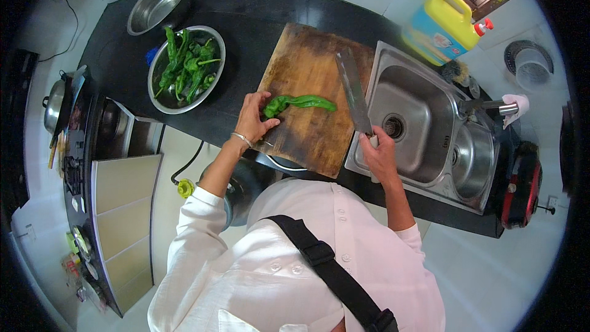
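Note:
A long green pepper (305, 102) lies across the worn wooden cutting board (307, 52), its thicker end to the left. That thicker end is between the thumb and fingers of my left hand (252, 117), which holds it against the board. My right hand (381, 155) is wrapped round the pale handle of a kitchen knife (353, 89) with a broad blade. The blade points away from me over the board's right side, apart from the pepper's tip.
A steel bowl (152, 99) of green peppers (189, 67) stands left of the board, with another steel bowl (161, 3) behind it. To the right is a double steel sink (424, 110) with a faucet (485, 106). A yellow jug (439, 27) stands behind the sink.

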Demonstrator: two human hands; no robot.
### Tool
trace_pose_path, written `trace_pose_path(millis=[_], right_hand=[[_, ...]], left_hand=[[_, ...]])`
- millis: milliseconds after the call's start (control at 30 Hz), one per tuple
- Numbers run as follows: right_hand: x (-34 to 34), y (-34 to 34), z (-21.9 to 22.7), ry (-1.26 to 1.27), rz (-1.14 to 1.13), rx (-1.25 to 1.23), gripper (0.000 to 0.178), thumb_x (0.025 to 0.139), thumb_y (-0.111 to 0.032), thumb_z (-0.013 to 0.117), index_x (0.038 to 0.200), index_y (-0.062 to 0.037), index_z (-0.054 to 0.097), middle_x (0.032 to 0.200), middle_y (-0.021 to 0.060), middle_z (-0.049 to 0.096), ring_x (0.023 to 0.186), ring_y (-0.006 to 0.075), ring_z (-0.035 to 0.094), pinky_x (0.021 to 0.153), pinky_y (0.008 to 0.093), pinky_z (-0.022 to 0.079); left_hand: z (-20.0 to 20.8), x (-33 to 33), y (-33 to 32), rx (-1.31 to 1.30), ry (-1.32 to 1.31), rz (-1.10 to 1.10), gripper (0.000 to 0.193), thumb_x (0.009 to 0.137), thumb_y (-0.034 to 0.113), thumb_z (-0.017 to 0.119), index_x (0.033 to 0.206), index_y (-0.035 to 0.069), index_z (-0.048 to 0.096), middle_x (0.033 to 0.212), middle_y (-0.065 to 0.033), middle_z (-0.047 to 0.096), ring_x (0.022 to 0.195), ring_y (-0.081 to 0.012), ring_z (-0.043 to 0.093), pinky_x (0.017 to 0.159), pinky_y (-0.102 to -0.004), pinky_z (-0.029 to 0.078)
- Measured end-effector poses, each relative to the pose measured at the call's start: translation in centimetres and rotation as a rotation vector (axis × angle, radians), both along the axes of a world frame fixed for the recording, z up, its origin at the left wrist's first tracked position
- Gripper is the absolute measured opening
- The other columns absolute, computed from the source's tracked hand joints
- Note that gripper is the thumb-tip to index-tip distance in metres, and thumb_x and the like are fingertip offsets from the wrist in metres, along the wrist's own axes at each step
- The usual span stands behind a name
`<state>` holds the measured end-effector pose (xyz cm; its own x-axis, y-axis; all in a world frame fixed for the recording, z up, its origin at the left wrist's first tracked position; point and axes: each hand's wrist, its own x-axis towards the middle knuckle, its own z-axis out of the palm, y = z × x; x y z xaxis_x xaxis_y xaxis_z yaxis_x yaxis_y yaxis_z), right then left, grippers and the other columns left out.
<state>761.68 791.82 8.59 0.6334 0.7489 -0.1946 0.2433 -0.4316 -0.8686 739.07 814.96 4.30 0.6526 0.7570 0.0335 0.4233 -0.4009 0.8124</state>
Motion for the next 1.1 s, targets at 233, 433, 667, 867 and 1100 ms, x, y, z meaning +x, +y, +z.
trace_pose_path(millis=[233, 433, 667, 867, 1100], right_hand=[[-1.6, 0.8, 1.9, -0.227, 0.176, 0.01, 0.022, 0.084, -0.016, 0.062, 0.099, 0.0004, 0.06, 0.067, 0.0176, 0.06, 0.057, 0.0258, 0.059, 0.054, 0.0366, 0.045], [-3.2, 1.2, 1.2, -0.375, 0.315, -0.008, 0.026, 0.084, -0.016, 0.062, 0.104, -0.0015, 0.058, 0.078, 0.0225, 0.062, 0.069, 0.0394, 0.061, 0.061, 0.045, 0.047], [-3.7, 1.1, 0.5, -0.356, 0.366, -0.075, 0.028, 0.085, -0.016, 0.059, 0.109, -0.0011, 0.053, 0.084, 0.0237, 0.062, 0.075, 0.0417, 0.061, 0.066, 0.0477, 0.047], [-3.4, 0.2, 0.9, -0.393, 0.293, -0.041, 0.027, 0.086, -0.017, 0.059, 0.106, -0.0009, 0.053, 0.082, 0.0236, 0.062, 0.074, 0.0421, 0.06, 0.066, 0.049, 0.047], [-3.0, -0.5, 0.6, -0.362, 0.281, -0.098, 0.024, 0.086, -0.018, 0.058, 0.102, -0.001, 0.052, 0.082, 0.0238, 0.061, 0.075, 0.0423, 0.06, 0.066, 0.0498, 0.047]], left_hand=[[-0.8, 0.8, -1.4, 0.015, -0.034, 0.03, 0.048, 0.066, 0.006, 0.08, 0.108, 0.007, 0.055, 0.094, -0.0079, 0.054, 0.084, -0.0218, 0.056, 0.072, -0.0313, 0.049], [-0.3, 2.0, -2.8, 0.175, -0.024, 0.036, 0.041, 0.067, 0.014, 0.078, 0.1, 0.007, 0.054, 0.09, -0.0111, 0.053, 0.083, -0.0278, 0.054, 0.074, -0.0358, 0.046], [-1.6, 5.5, -1.6, 0.338, -0.15, -0.054, 0.028, 0.071, 0.012, 0.072, 0.096, 0.005, 0.061, 0.097, -0.0145, 0.059, 0.094, -0.035, 0.055, 0.083, -0.0404, 0.045], [-1.0, 8.1, -2.1, 0.301, 0.008, -0.081, 0.021, 0.073, 0.01, 0.072, 0.091, 0.006, 0.063, 0.092, -0.014, 0.063, 0.091, -0.0348, 0.058, 0.079, -0.0408, 0.047], [-1.2, 8.7, -2.2, 0.337, -0.008, -0.076, 0.019, 0.071, 0.007, 0.071, 0.088, 0.008, 0.064, 0.086, -0.0108, 0.062, 0.087, -0.0325, 0.058, 0.072, -0.0425, 0.047]])
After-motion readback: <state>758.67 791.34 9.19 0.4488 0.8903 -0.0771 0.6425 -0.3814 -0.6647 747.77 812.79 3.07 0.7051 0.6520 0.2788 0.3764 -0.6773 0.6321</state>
